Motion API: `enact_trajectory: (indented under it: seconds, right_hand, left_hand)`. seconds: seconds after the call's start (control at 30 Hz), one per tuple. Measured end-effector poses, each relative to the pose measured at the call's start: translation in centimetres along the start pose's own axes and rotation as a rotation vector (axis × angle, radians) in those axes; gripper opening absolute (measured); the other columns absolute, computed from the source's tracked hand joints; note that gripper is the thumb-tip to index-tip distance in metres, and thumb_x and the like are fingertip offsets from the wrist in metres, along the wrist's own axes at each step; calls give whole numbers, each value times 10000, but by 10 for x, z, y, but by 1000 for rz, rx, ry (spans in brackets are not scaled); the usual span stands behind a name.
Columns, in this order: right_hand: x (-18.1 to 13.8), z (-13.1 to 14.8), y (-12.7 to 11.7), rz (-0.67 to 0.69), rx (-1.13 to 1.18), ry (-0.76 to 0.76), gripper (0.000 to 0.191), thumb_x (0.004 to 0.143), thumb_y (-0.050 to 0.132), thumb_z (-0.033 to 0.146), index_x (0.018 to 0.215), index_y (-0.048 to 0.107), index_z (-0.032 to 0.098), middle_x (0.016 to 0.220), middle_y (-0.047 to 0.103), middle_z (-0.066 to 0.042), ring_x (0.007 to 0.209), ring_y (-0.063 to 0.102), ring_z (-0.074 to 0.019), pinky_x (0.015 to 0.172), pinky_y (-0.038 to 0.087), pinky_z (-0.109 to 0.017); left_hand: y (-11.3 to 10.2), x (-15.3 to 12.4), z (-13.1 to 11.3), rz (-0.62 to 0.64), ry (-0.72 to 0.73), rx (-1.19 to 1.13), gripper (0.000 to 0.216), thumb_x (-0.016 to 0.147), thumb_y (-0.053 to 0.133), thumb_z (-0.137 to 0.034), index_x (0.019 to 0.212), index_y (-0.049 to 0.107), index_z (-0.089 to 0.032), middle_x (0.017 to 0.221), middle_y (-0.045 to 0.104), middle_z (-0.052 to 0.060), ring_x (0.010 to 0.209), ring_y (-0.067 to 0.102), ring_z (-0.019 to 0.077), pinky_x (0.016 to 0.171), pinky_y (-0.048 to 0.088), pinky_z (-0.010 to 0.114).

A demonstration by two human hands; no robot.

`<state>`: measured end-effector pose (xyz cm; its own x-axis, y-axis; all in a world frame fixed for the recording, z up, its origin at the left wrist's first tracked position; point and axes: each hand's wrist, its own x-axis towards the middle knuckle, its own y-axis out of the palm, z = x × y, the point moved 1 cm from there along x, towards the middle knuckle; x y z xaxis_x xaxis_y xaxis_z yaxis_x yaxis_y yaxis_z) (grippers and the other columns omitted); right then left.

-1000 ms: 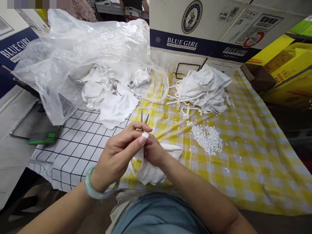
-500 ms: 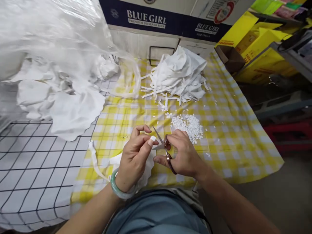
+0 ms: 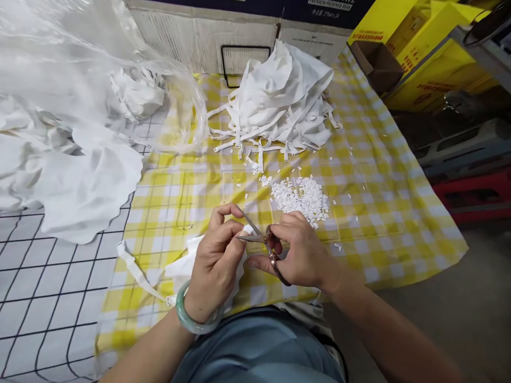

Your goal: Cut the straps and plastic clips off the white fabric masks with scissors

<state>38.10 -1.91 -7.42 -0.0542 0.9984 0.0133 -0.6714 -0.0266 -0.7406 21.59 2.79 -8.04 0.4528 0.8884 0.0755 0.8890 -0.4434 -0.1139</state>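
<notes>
My left hand (image 3: 217,260) pinches the end of a white strap (image 3: 248,229) between thumb and fingers. The strap seems to belong to the white fabric piece (image 3: 181,266), which lies partly hidden under that hand; another strap (image 3: 138,274) trails from it to the left. My right hand (image 3: 297,250) is closed around the handles of a pair of scissors (image 3: 255,234). Their blades stand apart, with the strap end between them, close to my left fingertips. Just beyond my right hand lies a heap of small white cut bits (image 3: 301,198).
A pile of white fabric pieces with straps (image 3: 279,101) sits at the back of the yellow checked cloth (image 3: 383,213). More white fabric (image 3: 91,181) and clear plastic (image 3: 72,48) lie on the left. Cardboard boxes (image 3: 199,40) stand behind; yellow boxes (image 3: 451,80) at right.
The scissors have come nearer to my left fingers, and the strap end is now between the blades. The whole view has tilted down, and the left fabric shifted further left.
</notes>
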Motion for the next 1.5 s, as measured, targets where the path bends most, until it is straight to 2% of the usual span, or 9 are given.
enact_trajectory:
  seconds: [0.57, 0.87, 1.03, 1.17, 1.27, 1.3, 1.4, 1.43, 1.5]
  right_hand:
    - [1, -4, 6, -1, 22, -8, 482, 750, 723, 533, 540, 446, 199, 514, 556, 22, 590, 486, -139, 719, 330, -329]
    - [-6, -15, 4, -79, -32, 36, 524, 791, 690, 568, 511, 448, 197, 493, 527, 19, 541, 455, -120, 685, 350, -301]
    - [-14, -33, 1, -144, -58, 127, 565, 811, 668, 588, 489, 440, 185, 482, 505, 12, 517, 423, -105, 616, 320, -283]
    - [-15, -45, -9, -131, 67, 310, 568, 769, 689, 628, 516, 430, 190, 485, 401, 42, 495, 362, -92, 507, 266, -254]
    - [-16, -48, -18, -171, 131, 305, 483, 745, 695, 657, 711, 525, 206, 588, 464, 35, 544, 417, -114, 511, 321, -249]
    - [-16, -48, -19, -178, 134, 264, 472, 754, 686, 656, 802, 543, 209, 653, 505, 21, 584, 455, -130, 542, 359, -257]
    - [-12, -43, -10, -153, 134, 144, 449, 800, 672, 601, 994, 532, 221, 873, 580, -37, 763, 557, -186, 687, 449, -305]
    - [-10, -38, -4, -151, 126, 100, 426, 808, 683, 564, 1013, 525, 224, 919, 585, -48, 821, 571, -203, 737, 459, -323]
    - [-6, -23, 11, -154, 102, -4, 368, 813, 714, 476, 995, 517, 225, 934, 582, -53, 879, 571, -222, 799, 457, -347]
  left_hand:
    - [6, -2, 8, -7, -5, -22, 219, 962, 524, -307, 820, 660, -209, 995, 546, 83, 1127, 471, 240, 985, 412, 388]
    - [13, 9, 5, 51, 12, 26, 253, 976, 494, -301, 808, 664, -217, 817, 574, 67, 1124, 456, 251, 981, 400, 416]
    - [29, 29, 2, 127, 53, 62, 270, 957, 509, -301, 740, 637, -207, 841, 572, 70, 1080, 468, 245, 944, 416, 385]
    - [31, 40, 6, 233, 54, 90, 282, 955, 506, -282, 721, 632, -187, 907, 573, 84, 1087, 504, 233, 914, 445, 345]
    - [-6, 41, 4, 372, 9, 198, 221, 924, 574, -298, 761, 657, -174, 1053, 622, 105, 1083, 571, 232, 941, 452, 340]
    - [-28, 39, 2, 321, -2, 263, 201, 915, 585, -302, 780, 662, -174, 1104, 625, 104, 1074, 587, 231, 964, 444, 344]
    - [-103, 18, -9, -19, -14, 526, 163, 911, 541, -256, 828, 657, -178, 1137, 597, 90, 1094, 577, 239, 995, 420, 354]
    - [-123, 6, -11, -59, -17, 604, 143, 900, 525, -222, 853, 653, -179, 1134, 581, 87, 1101, 567, 243, 988, 423, 358]
    - [-144, -20, -11, 67, -19, 705, 154, 858, 518, -152, 948, 638, -183, 1159, 552, 90, 1124, 544, 250, 988, 431, 372]
